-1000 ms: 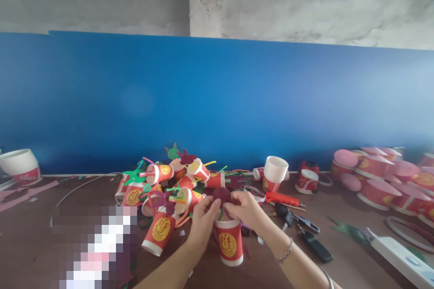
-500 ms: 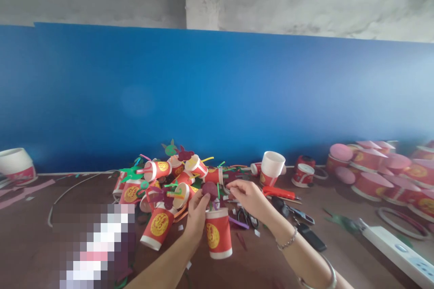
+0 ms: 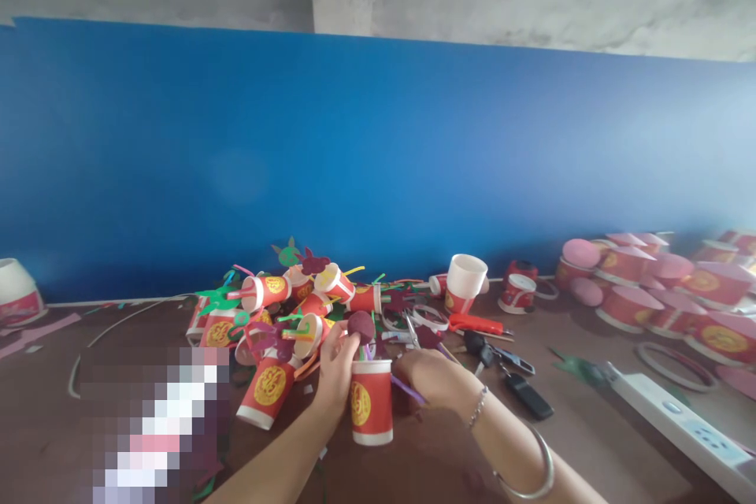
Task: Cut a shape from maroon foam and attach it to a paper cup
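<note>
My left hand (image 3: 335, 366) is closed, pinching a dark purple paper circle (image 3: 361, 327) at its edge. Just below the circle is a red paper cup (image 3: 372, 403) with a yellow emblem and white rim; a light purple strip rises from its mouth toward the circle. To the right of that cup, my right hand (image 3: 434, 378) is curled round a pair of scissors (image 3: 412, 330), whose metal blades point up and away; the handles are hidden by the hand. A purple strip (image 3: 407, 388) passes under the right fingers.
A pile of decorated red cups (image 3: 268, 386) lies to the left. Stacked white-and-red cups (image 3: 466, 283), an orange-red tool (image 3: 476, 324), keys with a black fob (image 3: 527, 395) and a power strip (image 3: 679, 417) are on the right. Pink-topped cups (image 3: 626, 307) fill the far right; a blue panel (image 3: 378, 157) stands behind.
My right hand has come down and back from beside the purple circle and taken hold of the scissors, which lay on the table. My left hand keeps its pinch on the circle.
</note>
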The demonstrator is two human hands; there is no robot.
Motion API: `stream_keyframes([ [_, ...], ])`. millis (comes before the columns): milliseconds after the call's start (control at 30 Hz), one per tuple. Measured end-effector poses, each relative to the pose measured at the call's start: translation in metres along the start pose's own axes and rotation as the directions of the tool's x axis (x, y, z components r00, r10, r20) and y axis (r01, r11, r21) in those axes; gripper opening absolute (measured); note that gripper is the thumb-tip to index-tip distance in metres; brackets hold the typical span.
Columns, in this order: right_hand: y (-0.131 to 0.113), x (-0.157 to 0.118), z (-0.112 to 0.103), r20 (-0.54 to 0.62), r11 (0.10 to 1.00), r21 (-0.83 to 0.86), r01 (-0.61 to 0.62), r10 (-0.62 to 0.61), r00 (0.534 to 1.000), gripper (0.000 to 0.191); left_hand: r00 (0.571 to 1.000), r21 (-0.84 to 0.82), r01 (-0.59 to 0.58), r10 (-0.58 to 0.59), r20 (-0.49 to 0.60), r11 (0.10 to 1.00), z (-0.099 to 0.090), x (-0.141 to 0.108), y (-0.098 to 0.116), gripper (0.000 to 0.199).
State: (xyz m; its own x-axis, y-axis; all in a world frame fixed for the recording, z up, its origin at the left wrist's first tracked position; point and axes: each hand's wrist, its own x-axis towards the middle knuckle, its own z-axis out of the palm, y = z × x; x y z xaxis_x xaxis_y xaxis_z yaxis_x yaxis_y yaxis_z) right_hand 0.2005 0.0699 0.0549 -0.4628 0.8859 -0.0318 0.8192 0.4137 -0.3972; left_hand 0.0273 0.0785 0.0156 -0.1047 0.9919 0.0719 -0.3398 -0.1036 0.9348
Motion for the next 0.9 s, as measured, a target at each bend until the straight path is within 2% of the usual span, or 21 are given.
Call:
stream_keyframes([
  [100,0.001,0.001,0.005,0.009,0.996,-0.063,0.061,-0.06,0.998,0.01,1.0,-0.011,-0.02,0.02,0.005,1.0,0.0,0.0,-0.001,0.02],
  [167,0.003,0.002,0.007,-0.008,0.996,-0.074,0.052,-0.052,0.999,0.009,1.0,-0.005,-0.021,0.022,0.004,1.0,0.001,-0.001,0.0,0.021],
  [300,0.005,0.004,0.004,-0.065,0.996,-0.089,-0.019,0.013,0.998,0.011,1.0,-0.002,0.016,-0.016,0.008,1.0,0.004,-0.003,0.005,0.023],
  [400,0.005,0.009,-0.008,-0.159,0.987,-0.104,-0.124,0.106,0.982,0.015,0.998,0.028,0.058,-0.058,0.012,0.998,0.008,-0.004,0.005,0.032],
  [467,0.004,0.014,-0.017,-0.284,0.972,-0.098,-0.213,0.178,0.942,0.012,0.997,0.068,0.075,-0.076,0.01,0.995,0.01,-0.003,0.001,0.034],
  [533,0.001,0.019,-0.024,-0.427,0.969,-0.03,-0.246,0.211,0.879,0.013,0.995,0.111,0.093,-0.094,0.01,0.989,0.01,-0.001,-0.003,0.034],
  [600,-0.003,0.022,-0.025,-0.521,0.971,0.188,-0.148,0.226,0.823,0.01,0.997,0.167,0.077,-0.076,-0.015,0.983,0.009,0.001,-0.006,0.034],
  [633,-0.005,0.024,-0.024,-0.517,0.947,0.31,-0.081,0.239,0.822,0.009,0.998,0.189,0.065,-0.062,-0.022,0.98,0.009,0.001,-0.007,0.033],
  [667,-0.008,0.025,-0.021,-0.478,0.903,0.428,-0.025,0.25,0.842,0.01,0.999,0.201,0.05,-0.046,-0.021,0.978,0.008,0.001,-0.006,0.033],
  [767,-0.015,0.027,-0.01,-0.309,0.75,0.661,0.023,0.244,0.919,0.006,0.998,0.177,-0.002,-0.009,0.059,0.984,0.008,-0.001,-0.001,0.033],
  [833,-0.02,0.028,-0.004,-0.275,0.729,0.684,0.036,0.212,0.938,0.004,0.992,0.154,-0.044,0.025,0.124,0.987,0.009,-0.003,0.003,0.03],
  [900,-0.023,0.027,-0.003,-0.268,0.763,0.645,0.04,0.177,0.947,0.005,0.987,0.189,-0.121,0.098,0.124,0.975,0.009,-0.004,0.005,0.027],
])
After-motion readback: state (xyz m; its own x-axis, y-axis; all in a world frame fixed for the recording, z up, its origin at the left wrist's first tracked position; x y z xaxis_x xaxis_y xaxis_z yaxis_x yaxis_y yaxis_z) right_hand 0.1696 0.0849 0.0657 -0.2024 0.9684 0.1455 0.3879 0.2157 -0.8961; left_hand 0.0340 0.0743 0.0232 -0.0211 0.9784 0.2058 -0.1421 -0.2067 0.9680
